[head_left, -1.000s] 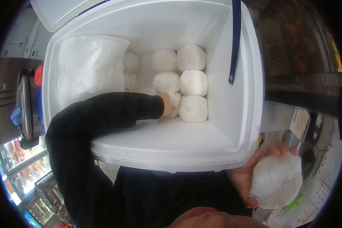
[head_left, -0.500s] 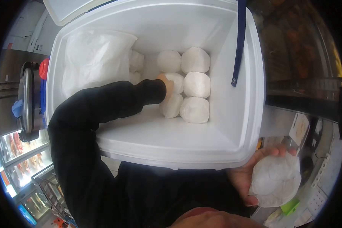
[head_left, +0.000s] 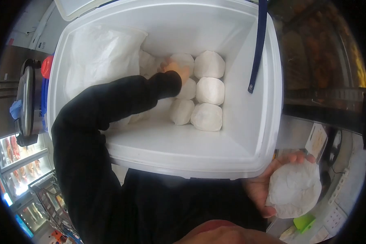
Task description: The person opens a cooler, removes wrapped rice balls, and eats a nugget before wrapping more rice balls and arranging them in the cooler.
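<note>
My left hand (head_left: 177,70) reaches into a large white cooler box (head_left: 187,160), its fingers partly visible and slightly bent. It lies over the back-left round white bundle (head_left: 185,61), touching or just above it. Beside it stand more round white bundles, such as the middle-right one (head_left: 210,90) and the front-right one (head_left: 207,117), in two columns. My right hand (head_left: 259,189), outside the box at the lower right, grips a flattened round white packet (head_left: 293,189) with a creased, paper-like surface. The thumb is at its lower edge and the fingertips are at its top.
A large white sheet or bag (head_left: 103,57) fills the cooler's left end, with more white bundles partly hidden beside it. A dark blue strap (head_left: 259,49) hangs over the right wall. At left are a metal lid (head_left: 26,103) and a lit display fridge (head_left: 22,162).
My left hand has moved away from the middle bundle toward the back of the cooler, onto the back-left bundle. My right hand still grips its packet, nearly in place.
</note>
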Demonstrator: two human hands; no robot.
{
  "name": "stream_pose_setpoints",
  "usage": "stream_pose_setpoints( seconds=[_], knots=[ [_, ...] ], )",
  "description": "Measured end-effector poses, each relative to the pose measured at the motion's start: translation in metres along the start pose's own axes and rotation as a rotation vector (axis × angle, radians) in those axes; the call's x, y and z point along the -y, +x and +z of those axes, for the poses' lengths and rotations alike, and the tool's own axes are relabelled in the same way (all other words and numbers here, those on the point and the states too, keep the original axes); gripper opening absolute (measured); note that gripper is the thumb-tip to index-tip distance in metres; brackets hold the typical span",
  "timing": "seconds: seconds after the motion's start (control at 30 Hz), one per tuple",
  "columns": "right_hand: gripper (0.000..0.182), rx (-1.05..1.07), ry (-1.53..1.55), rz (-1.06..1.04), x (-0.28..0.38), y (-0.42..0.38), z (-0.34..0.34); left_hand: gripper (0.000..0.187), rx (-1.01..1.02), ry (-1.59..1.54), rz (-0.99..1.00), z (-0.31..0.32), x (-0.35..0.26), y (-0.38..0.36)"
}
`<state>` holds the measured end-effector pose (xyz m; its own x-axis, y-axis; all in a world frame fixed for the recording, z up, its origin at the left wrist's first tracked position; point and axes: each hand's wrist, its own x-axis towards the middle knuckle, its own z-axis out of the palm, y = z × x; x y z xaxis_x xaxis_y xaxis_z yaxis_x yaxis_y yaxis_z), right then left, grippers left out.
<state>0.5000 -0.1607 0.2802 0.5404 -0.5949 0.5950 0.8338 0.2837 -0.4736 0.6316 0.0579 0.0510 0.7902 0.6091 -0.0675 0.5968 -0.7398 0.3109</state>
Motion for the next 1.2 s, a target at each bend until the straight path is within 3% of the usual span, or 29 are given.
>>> stream_pose_setpoints(
  seconds=[0.07,0.13,0.17,0.23,0.27,0.37,0.43,0.53,0.6,0.7,0.8,0.9,1.0,1.1,1.2],
  knots=[
    [0.099,0.154,-0.091,0.064,0.007,0.007,-0.007,0.053,-0.127,-0.437,0.278,-0.044,-0.021,-0.020],
    [0.095,0.419,-0.331,0.026,0.010,0.020,-0.013,0.050,0.615,-1.104,0.360,-0.148,-0.056,-0.050],
    [0.092,0.584,-0.522,-0.065,0.005,0.034,-0.008,0.056,0.904,-1.178,0.582,-0.171,-0.061,-0.050],
    [0.085,0.746,-0.750,-0.123,-0.003,0.047,0.012,0.063,0.940,-1.162,0.898,-0.238,-0.077,-0.090],
    [0.084,0.816,-0.721,-0.098,-0.011,0.051,0.016,0.073,0.883,-1.087,1.015,-0.250,-0.078,-0.099],
    [0.090,0.998,-0.840,-0.177,-0.021,0.059,0.028,0.071,0.572,-1.197,1.114,-0.286,-0.074,-0.113],
    [0.097,1.071,-0.917,-0.234,-0.019,0.069,0.031,0.061,0.659,-1.185,0.745,-0.274,-0.073,-0.107],
    [0.104,0.952,-0.798,-0.200,-0.017,0.069,0.015,0.054,0.750,-1.180,0.243,-0.224,-0.053,-0.058],
    [0.105,0.867,-0.759,-0.149,-0.016,0.065,0.010,0.051,0.755,-0.989,0.070,-0.213,-0.050,-0.036],
    [0.102,0.814,-0.757,-0.095,-0.022,0.059,0.009,0.052,0.820,-0.893,0.132,-0.165,-0.059,-0.010],
    [0.098,0.795,-0.724,-0.063,-0.026,0.056,0.012,0.051,0.827,-0.918,0.379,-0.127,-0.073,0.004],
    [0.095,0.792,-0.732,-0.044,-0.024,0.055,0.010,0.059,0.364,-0.368,0.293,-0.069,-0.076,-0.002],
    [0.093,0.780,-0.713,-0.005,-0.024,0.055,0.010,0.066,0.322,-0.272,0.198,-0.068,-0.082,-0.014],
    [0.091,0.761,-0.683,0.024,-0.023,0.053,0.012,0.070,0.524,-0.383,0.225,0.020,-0.081,0.020],
    [0.090,0.737,-0.651,0.029,-0.024,0.052,0.013,0.069,0.742,-0.821,0.012,-0.005,-0.084,0.029]
  ],
)
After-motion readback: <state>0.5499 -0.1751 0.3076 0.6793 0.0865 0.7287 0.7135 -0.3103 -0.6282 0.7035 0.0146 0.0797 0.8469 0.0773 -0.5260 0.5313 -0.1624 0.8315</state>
